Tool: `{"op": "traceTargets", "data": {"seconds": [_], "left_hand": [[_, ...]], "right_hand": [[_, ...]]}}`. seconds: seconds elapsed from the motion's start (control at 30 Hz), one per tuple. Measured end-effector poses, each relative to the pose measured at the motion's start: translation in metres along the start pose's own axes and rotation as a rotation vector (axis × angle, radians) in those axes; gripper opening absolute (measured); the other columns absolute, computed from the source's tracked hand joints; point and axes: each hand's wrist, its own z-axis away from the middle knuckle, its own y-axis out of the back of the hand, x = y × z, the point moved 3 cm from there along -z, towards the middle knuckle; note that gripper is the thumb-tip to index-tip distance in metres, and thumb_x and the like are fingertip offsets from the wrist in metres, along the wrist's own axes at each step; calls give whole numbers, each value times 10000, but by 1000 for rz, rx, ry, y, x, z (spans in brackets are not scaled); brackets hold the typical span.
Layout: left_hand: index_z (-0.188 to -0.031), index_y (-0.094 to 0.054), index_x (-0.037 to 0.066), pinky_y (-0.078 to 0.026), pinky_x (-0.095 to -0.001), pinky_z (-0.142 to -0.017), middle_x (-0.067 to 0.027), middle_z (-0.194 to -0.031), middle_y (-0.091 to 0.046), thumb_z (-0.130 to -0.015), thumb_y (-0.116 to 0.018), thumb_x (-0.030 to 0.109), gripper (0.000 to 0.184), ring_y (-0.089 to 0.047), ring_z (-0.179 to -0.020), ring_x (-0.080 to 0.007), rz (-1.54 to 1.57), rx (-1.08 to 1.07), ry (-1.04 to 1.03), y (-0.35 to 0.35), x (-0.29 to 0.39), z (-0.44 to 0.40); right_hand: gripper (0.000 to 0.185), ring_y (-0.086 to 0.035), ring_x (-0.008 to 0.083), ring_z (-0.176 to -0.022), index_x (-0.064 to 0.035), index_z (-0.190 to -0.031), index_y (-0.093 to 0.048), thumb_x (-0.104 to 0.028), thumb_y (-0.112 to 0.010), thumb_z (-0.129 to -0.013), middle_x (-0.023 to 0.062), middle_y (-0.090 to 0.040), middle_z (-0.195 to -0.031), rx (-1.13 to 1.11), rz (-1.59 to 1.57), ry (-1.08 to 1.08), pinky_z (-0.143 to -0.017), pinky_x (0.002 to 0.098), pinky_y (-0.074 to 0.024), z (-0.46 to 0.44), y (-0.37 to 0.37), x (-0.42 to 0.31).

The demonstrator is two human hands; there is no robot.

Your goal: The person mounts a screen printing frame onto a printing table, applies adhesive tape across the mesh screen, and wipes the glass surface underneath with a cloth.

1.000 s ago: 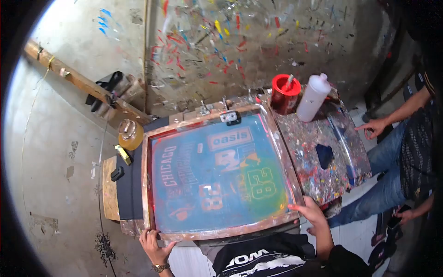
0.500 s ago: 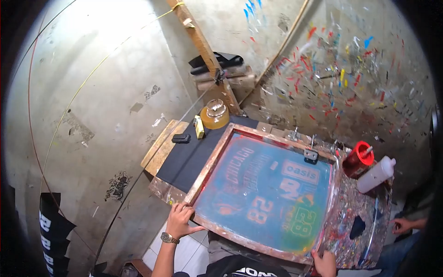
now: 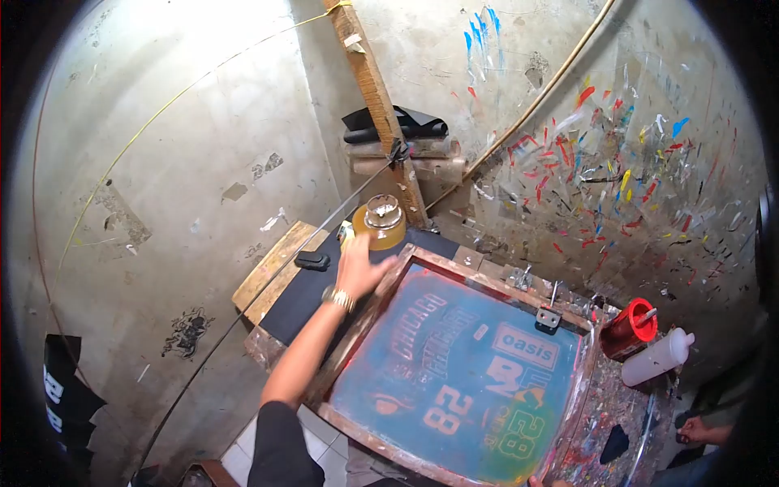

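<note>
Well, right hand (image 3: 539,482): barely in sight at the near edge by the screen frame; whether it grips, I can't tell.
Screen frame (image 3: 363,325): tilted in my view, its left rail running away from the person, alongside the left forearm.
Left hand (image 3: 361,274): above the black sheet (image 3: 296,304), fingers stretched forward, thumb spread wide; clearly the nearer hand to the yellow box.
Black object (image 3: 312,260): just left of those fingers.
Yellow box (image 3: 346,234): straight off the left fingertips, partly covered; its long axis seems to point away from the person. Touching, I can't tell.
Jar (image 3: 388,238): just right of the box.
</note>
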Motion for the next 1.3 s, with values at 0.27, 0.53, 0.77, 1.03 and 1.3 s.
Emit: {"op": "traceTargets", "data": {"seconds": [0.27,0.53,0.77,1.03,1.3], "left_hand": [[-1494,-330,-65,-320,-471,-1157,-230,-1467,-459,-668,-879,504,1143,-389,-1386,-381,-91,-28,481,-99,-58,-107],[-1421,-426,-78,-391,-444,-1092,-253,-1311,-552,-712,-880,384,960,-494,-1241,-406,-26,229,253,-56,-38,-79],[-1347,-522,6,-431,-453,-1068,-211,-1276,-601,-670,-848,262,794,-550,-1218,-379,-89,227,410,69,-56,49],[-1397,-503,78,-392,-455,-1111,-195,-1331,-568,-640,-864,237,853,-509,-1278,-382,-103,12,452,75,-99,107],[-1350,-562,102,-392,-469,-1111,-193,-1372,-528,-759,-800,252,654,-480,-1305,-388,-171,-13,-231,-36,-8,-39]], "right_hand": [[684,-483,298,-526,16,-693,-607,-602,-549,-981,159,-487,-570,145,-131,-17,-573,443,-402,2,-8,0],[709,-250,207,-419,-25,-577,-446,-592,-549,-990,77,-285,-472,221,-106,132,-468,394,-242,-7,-9,5],[684,-201,183,-440,-43,-557,-406,-542,-596,-983,62,-251,-481,193,-143,80,-479,388,-206,-3,-3,-1],[626,-232,250,-488,-6,-629,-428,-495,-650,-951,136,-260,-540,274,-248,132,-503,428,-256,-10,-9,4],[529,-291,256,-470,-18,-674,-446,-403,-644,-979,166,-340,-527,245,-293,112,-538,421,-376,-23,-34,32]]}}
